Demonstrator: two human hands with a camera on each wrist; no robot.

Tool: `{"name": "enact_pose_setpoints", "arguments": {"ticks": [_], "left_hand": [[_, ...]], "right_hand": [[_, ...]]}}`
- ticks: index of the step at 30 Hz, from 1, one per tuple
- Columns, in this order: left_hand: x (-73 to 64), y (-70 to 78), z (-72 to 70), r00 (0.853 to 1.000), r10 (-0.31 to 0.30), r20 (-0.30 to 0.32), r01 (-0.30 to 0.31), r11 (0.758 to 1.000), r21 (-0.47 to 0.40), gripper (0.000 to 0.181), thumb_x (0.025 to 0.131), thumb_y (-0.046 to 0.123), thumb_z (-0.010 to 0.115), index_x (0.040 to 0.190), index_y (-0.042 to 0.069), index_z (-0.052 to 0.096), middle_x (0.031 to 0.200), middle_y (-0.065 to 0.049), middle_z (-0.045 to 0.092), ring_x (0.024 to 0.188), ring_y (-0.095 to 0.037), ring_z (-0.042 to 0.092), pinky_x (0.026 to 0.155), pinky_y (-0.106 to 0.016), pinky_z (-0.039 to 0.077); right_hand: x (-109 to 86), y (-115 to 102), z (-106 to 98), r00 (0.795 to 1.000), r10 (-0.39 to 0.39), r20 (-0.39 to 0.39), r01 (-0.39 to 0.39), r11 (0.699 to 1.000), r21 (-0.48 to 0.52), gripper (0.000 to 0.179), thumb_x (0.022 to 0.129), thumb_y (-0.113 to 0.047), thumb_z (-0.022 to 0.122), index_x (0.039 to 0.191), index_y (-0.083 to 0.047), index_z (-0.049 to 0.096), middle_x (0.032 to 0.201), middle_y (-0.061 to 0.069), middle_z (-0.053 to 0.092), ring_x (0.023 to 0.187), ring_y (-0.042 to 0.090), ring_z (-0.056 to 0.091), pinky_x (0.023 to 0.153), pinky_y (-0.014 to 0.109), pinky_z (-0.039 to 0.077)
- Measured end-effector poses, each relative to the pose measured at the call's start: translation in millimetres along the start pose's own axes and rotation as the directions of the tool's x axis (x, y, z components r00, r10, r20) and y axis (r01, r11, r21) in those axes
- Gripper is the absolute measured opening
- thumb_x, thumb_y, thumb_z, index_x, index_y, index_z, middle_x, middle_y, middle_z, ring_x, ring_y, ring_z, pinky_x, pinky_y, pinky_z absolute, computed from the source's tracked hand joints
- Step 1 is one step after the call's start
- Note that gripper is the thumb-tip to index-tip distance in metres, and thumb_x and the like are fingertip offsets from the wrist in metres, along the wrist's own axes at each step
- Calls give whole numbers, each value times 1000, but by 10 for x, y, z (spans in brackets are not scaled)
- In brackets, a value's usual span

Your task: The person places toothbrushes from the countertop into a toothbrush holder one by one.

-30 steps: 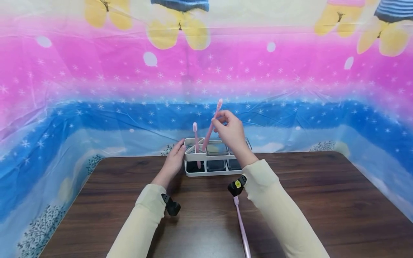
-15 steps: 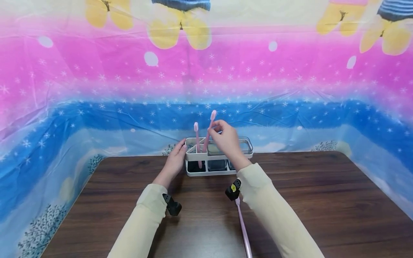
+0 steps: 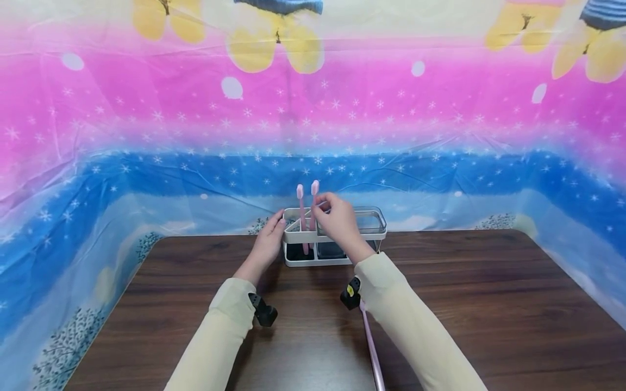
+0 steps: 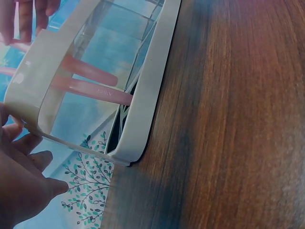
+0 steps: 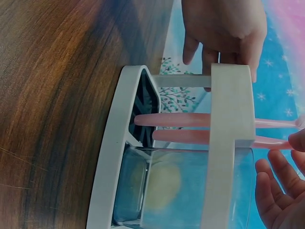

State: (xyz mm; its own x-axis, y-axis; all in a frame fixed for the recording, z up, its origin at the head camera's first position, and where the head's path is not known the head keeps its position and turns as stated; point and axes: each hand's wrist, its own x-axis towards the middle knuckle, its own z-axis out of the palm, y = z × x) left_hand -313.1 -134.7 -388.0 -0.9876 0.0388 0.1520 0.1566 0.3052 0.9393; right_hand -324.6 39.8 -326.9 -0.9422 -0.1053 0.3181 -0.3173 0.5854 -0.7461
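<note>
A white toothbrush holder (image 3: pixel 300 237) with an upper and a lower frame stands at the back of the table. My left hand (image 3: pixel 266 244) rests against its left end, fingers mostly extended. With thumb and forefinger, my right hand (image 3: pixel 337 220) pinches a pink toothbrush (image 3: pixel 315 187) that stands bristles up in the holder's left part. Beside it on the left is another pink toothbrush (image 3: pixel 300 191), also upright. Both handles pass down through the upper frame. In the right wrist view, the held toothbrush's handle (image 5: pixel 181 136) ends a little higher above the dark base than the other one's.
Clear cups (image 3: pixel 371 220) fill the holder's middle and right; my right hand partly covers them. A third pink toothbrush (image 3: pixel 373 347) lies on the brown wooden table (image 3: pixel 303 326), under my right wrist. A printed curtain (image 3: pixel 195 119) hangs behind the table.
My right hand has moved down and left, lowering its toothbrush into the holder; that toothbrush now stands nearly upright instead of leaning right. My left hand stays at the holder's end.
</note>
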Motion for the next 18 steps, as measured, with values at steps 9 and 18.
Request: {"name": "enact_pose_setpoints", "arguments": {"ticks": [9, 18], "left_hand": [[0, 5, -4, 1000, 0, 4, 0, 1000, -13, 50, 107, 26, 29, 153, 6, 26, 158, -17, 21, 146, -34, 16, 118, -51, 16], [-3, 19, -5, 1000, -6, 5, 6, 1000, -9, 50, 107, 26, 29, 153, 6, 25, 158, -17, 21, 146, -34, 15, 118, -52, 16]], "right_hand": [[-5, 41, 38, 1000, 28, 12, -28, 1000, -1, 16, 95, -24, 60, 103, -11, 65, 94, 6, 70, 85, 21, 63, 67, 32, 55], [9, 49, 55, 999, 50, 21, -50, 999, -22, 17, 94, -23, 60, 104, -10, 66, 95, 8, 70, 86, 22, 63, 69, 33, 55]]}}
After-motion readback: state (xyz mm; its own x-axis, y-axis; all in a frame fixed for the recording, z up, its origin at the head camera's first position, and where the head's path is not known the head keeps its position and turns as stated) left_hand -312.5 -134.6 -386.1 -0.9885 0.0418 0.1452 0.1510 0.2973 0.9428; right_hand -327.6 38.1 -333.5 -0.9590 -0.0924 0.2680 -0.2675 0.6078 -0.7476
